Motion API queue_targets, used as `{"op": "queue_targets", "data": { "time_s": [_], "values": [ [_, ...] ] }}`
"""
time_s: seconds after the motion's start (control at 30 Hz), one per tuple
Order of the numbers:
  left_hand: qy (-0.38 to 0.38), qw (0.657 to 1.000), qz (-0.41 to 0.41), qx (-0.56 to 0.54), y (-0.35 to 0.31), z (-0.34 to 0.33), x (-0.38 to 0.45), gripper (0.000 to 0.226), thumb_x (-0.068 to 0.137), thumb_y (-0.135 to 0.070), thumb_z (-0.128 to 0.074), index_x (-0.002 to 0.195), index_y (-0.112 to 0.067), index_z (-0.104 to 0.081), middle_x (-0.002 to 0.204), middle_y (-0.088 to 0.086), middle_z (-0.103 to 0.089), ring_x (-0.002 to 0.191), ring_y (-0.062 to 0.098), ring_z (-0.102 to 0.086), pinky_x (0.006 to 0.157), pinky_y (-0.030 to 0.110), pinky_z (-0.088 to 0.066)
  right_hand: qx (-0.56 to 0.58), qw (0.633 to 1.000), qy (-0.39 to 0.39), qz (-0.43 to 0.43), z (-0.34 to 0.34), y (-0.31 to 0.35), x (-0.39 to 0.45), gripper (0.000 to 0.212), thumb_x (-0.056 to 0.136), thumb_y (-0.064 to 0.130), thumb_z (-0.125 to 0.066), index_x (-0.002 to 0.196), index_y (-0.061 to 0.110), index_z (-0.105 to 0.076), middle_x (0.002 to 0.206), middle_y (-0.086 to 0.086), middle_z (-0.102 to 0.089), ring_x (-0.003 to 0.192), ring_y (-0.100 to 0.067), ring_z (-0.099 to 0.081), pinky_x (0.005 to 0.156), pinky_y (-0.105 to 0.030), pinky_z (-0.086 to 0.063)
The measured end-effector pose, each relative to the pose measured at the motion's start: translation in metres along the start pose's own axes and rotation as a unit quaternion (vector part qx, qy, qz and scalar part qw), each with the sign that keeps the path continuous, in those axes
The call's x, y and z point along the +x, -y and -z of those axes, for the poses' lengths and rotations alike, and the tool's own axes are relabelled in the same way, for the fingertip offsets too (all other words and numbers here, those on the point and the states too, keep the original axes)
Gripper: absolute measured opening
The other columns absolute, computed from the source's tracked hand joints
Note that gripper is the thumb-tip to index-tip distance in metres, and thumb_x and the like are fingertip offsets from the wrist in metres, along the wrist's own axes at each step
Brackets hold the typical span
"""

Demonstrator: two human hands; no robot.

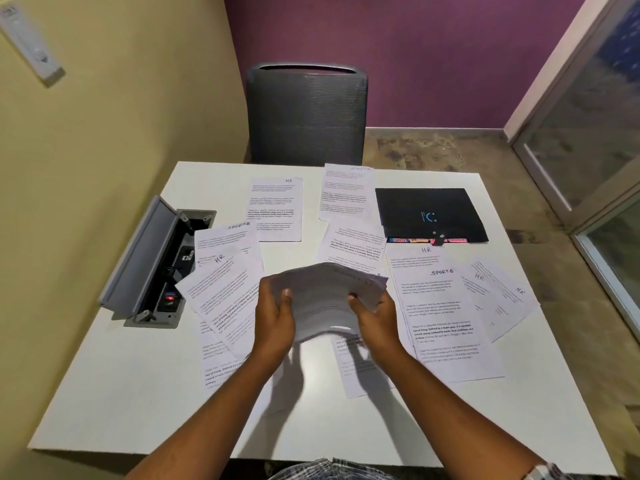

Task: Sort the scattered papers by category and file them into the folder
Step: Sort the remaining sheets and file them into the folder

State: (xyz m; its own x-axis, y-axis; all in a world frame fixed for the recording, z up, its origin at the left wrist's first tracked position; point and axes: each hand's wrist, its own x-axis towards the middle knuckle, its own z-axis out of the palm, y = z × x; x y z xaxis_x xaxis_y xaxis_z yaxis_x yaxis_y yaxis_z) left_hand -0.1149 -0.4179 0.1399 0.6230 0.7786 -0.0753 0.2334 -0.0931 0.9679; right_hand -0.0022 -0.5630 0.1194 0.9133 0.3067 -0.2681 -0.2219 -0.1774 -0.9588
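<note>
I hold a stack of papers (323,299) in the air over the middle of the white table (145,403). My left hand (275,315) grips its left edge, and my right hand (375,315) grips its right edge, thumbs on top. Printed sheets lie scattered around: one headed HR (277,209) at the back, one headed SPORTS (346,192) beside it, an overlapping pile (225,282) on the left, and more sheets (446,317) on the right. The black folder (429,214) lies shut at the back right, with coloured tabs along its near edge.
An open cable box (152,261) with a raised grey lid is set into the table's left side. A dark mesh chair (306,114) stands behind the far edge. A yellow wall runs along the left, and a glass door (595,140) is at the right.
</note>
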Motion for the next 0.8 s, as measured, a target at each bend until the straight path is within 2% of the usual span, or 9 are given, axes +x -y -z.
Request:
{"op": "queue_targets", "data": {
  "time_s": [0.07, 0.2, 0.3, 0.4, 0.47, 0.53, 0.63, 0.7, 0.8],
  "values": [
    [0.020, 1.000, -0.008, -0.004, 0.002, 0.002, -0.001, 0.025, 0.103, -0.016, -0.047, 0.123, -0.029, -0.041, 0.114, -0.003, -0.056, 0.106, 0.012, -0.057, 0.088, 0.031, -0.048, -0.017, 1.000, -0.001, 0.004, 0.002, -0.003, 0.001, 0.044, 0.089, 0.011, -0.076, 0.126, 0.023, -0.056, 0.118, 0.011, -0.064, 0.108, -0.003, -0.059, 0.091, -0.020, -0.048],
    [0.054, 0.997, 0.031, 0.041, 0.017, 0.001, 0.004, 0.028, 0.104, -0.015, -0.043, 0.125, -0.031, -0.034, 0.127, 0.002, -0.054, 0.115, 0.020, -0.054, 0.092, 0.033, -0.044, -0.074, 0.997, 0.004, -0.017, -0.004, -0.012, 0.000, 0.036, 0.091, 0.012, -0.075, 0.123, 0.021, -0.060, 0.116, 0.001, -0.068, 0.111, -0.019, -0.063, 0.100, -0.037, -0.052],
    [0.055, 0.996, 0.041, 0.048, 0.015, 0.002, 0.015, 0.033, 0.103, -0.014, -0.046, 0.133, -0.023, -0.034, 0.128, -0.001, -0.052, 0.119, 0.018, -0.052, 0.092, 0.031, -0.043, -0.090, 0.995, -0.039, -0.008, -0.006, -0.007, 0.006, 0.026, 0.092, 0.016, -0.074, 0.116, 0.018, -0.063, 0.111, -0.004, -0.071, 0.106, -0.025, -0.067, 0.088, -0.037, -0.057],
    [0.017, 0.998, 0.052, 0.037, 0.018, 0.016, 0.020, 0.058, 0.095, -0.017, -0.064, 0.142, -0.019, -0.029, 0.137, -0.003, -0.045, 0.129, 0.012, -0.042, 0.102, 0.030, -0.039, 0.012, 0.996, -0.076, -0.037, -0.004, 0.005, 0.014, 0.037, 0.091, 0.013, -0.074, 0.125, 0.010, -0.061, 0.113, -0.007, -0.072, 0.104, -0.026, -0.070, 0.072, -0.023, -0.057],
    [-0.027, 0.992, 0.125, -0.007, 0.031, 0.028, 0.022, 0.077, 0.089, -0.019, -0.072, 0.148, -0.017, -0.023, 0.149, 0.004, -0.037, 0.138, 0.018, -0.035, 0.108, 0.034, -0.035, 0.137, 0.980, -0.094, -0.109, -0.001, 0.013, 0.018, 0.048, 0.091, 0.009, -0.075, 0.134, 0.008, -0.053, 0.121, -0.007, -0.066, 0.109, -0.023, -0.065, 0.085, -0.026, -0.052],
    [-0.053, 0.970, 0.227, -0.068, 0.038, 0.033, 0.022, 0.084, 0.087, -0.024, -0.075, 0.150, -0.017, -0.020, 0.154, 0.008, -0.034, 0.141, 0.025, -0.036, 0.113, 0.040, -0.034, 0.195, 0.957, -0.083, -0.200, 0.005, 0.014, 0.020, 0.060, 0.091, 0.017, -0.075, 0.142, 0.003, -0.046, 0.108, -0.010, -0.059, 0.096, -0.023, -0.058, 0.083, -0.032, -0.049],
    [0.007, 0.940, 0.299, -0.161, 0.041, 0.035, 0.025, 0.067, 0.090, -0.027, -0.072, 0.144, -0.008, -0.037, 0.117, 0.011, -0.063, 0.109, 0.025, -0.061, 0.099, 0.038, -0.045, 0.199, 0.948, 0.008, -0.247, 0.006, 0.005, 0.021, 0.061, 0.086, 0.037, -0.079, 0.129, -0.002, -0.058, 0.107, -0.021, -0.071, 0.075, -0.021, -0.067, 0.060, -0.025, -0.056],
    [0.047, 0.942, 0.284, -0.171, 0.040, 0.036, 0.029, 0.066, 0.088, -0.029, -0.073, 0.139, -0.002, -0.042, 0.097, 0.004, -0.067, 0.089, 0.014, -0.062, 0.094, 0.032, -0.045, 0.235, 0.935, 0.041, -0.261, 0.000, -0.002, 0.018, 0.080, 0.067, 0.044, -0.092, 0.126, 0.000, -0.063, 0.122, -0.025, -0.070, 0.096, -0.028, -0.074, 0.089, -0.037, -0.060],
    [0.028, 0.968, 0.228, -0.098, 0.029, 0.040, 0.036, 0.047, 0.089, -0.026, -0.070, 0.131, -0.015, -0.053, 0.121, 0.008, -0.068, 0.108, 0.023, -0.067, 0.099, 0.044, -0.051, 0.350, 0.904, 0.072, -0.236, -0.007, -0.001, 0.013, 0.057, 0.082, 0.007, -0.079, 0.135, 0.007, -0.059, 0.128, -0.020, -0.068, 0.117, -0.034, -0.068, 0.109, -0.056, -0.046]
  ]
}}
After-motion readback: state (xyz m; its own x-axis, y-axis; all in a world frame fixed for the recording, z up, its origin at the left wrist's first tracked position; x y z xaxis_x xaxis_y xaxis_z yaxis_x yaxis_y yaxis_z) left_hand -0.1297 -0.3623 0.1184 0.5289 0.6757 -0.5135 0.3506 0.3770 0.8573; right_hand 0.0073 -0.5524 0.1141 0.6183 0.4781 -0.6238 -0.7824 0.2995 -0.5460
